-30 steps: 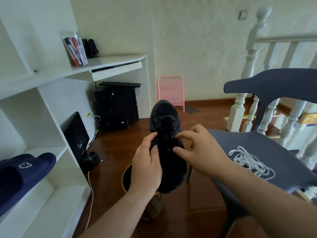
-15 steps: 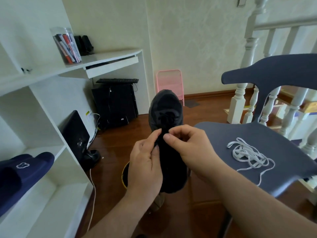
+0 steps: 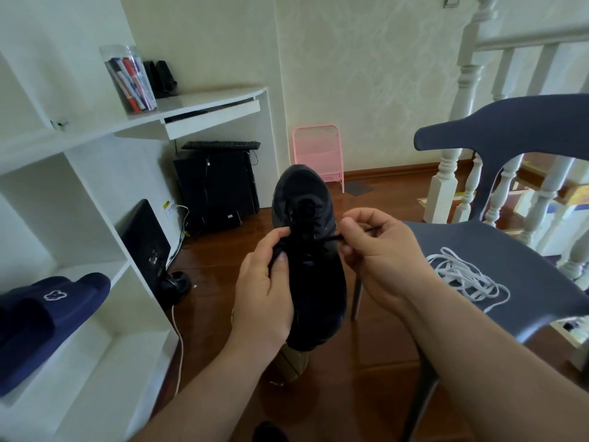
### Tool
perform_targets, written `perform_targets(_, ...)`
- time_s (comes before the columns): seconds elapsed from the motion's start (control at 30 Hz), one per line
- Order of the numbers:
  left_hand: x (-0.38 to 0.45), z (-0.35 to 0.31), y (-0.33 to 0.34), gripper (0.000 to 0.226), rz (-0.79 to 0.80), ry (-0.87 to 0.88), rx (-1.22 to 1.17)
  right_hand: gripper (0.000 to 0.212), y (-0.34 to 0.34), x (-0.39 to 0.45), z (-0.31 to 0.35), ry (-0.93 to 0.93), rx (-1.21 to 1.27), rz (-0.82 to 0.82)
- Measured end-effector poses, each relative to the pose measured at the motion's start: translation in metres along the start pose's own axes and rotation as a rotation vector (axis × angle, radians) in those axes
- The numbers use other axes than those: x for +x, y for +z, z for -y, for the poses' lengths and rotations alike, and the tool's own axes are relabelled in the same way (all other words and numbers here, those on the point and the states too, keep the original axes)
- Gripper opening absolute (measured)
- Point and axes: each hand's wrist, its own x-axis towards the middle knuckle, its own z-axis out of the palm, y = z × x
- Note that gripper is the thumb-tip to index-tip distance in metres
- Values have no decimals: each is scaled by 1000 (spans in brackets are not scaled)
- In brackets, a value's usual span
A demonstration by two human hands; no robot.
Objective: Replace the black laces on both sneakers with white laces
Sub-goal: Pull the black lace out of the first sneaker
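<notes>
A black sneaker (image 3: pixel 306 205) is held up in mid-air at the centre, toe pointing away. My left hand (image 3: pixel 266 293) grips its left side, thumb and fingers on the lace area. My right hand (image 3: pixel 379 253) pinches an end of the black lace (image 3: pixel 328 239) and holds it stretched out to the right of the eyelets. A loose bundle of white laces (image 3: pixel 462 277) lies on the seat of the blue-grey chair (image 3: pixel 497 250) to the right. A second sneaker does not show clearly.
White shelves (image 3: pixel 79 355) stand at left with a navy slipper (image 3: pixel 47 314) on one. A desk with a pen jar (image 3: pixel 130 79), a black computer tower (image 3: pixel 216 186) and a pink rack (image 3: pixel 318 154) are behind. White stair balusters (image 3: pixel 446 173) stand at right. A gold bin (image 3: pixel 294 362) sits under the shoe.
My right hand has taken a lace end and drawn it rightward out from the shoe. The view has shifted slightly; the shoe stays held by my left hand.
</notes>
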Motion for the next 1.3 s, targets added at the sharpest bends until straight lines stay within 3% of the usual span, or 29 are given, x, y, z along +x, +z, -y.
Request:
perform_targets(0.2, 3, 5, -5, 37, 41, -69, -134, 6, -25, 13, 20, 46, 195, -286)
perform_targets(0.33, 6, 8, -9, 38, 17, -71, -132, 17, -54, 22, 25, 87, 342, -477)
perform_targets(0.5, 7, 10, -14, 37, 11, -15, -53, 24, -63, 26, 25, 60, 372, -533)
perform_targets(0.57, 7, 9, -16, 37, 2, 11, 5, 51, -61, 23, 22, 50, 210, -426)
perform_targets(0.63, 6, 8, -15, 37, -8, 8, 12, 76, -52, 15, 12, 36, -235, -313)
perform_targets(0.67, 5, 8, -14, 37, -13, 5, 8, 71, -45, 10, 7, -41, -517, -274)
perform_targets(0.73, 4, 9, -9, 37, -11, -7, -1, 40, -28, -3, 0, -324, -930, -185)
perform_targets(0.83, 1, 10, 0, 38, 24, -24, 1, 21, -6, -18, -12, -569, -1109, 92)
perform_targets(0.97, -7, 10, 8, 32, 55, 14, 37, 21, -4, -17, -26, -593, -1217, 65)
perform_targets(1.07, -10, 11, 11, 30, 67, 16, 53, 8, -3, -17, -24, -529, -1156, 53)
perform_targets(1.17, -6, 13, 9, 30, 75, 3, 84, 17, 2, -19, -15, -197, -971, 123)
perform_targets(1.3, -6, 10, 4, 31, 87, 38, 122, 20, -7, -9, -10, 57, -327, 151)
